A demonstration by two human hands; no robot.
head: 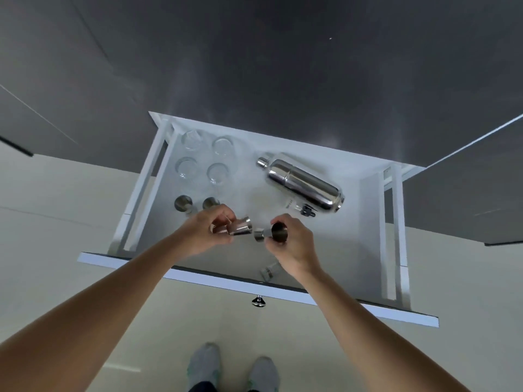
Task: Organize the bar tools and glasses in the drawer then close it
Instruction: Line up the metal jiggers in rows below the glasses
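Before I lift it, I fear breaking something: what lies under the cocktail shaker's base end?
A small clear bottle with a dark cap pokes out from beneath the cocktail shaker. Its far part is covered, so how far it extends cannot be seen.
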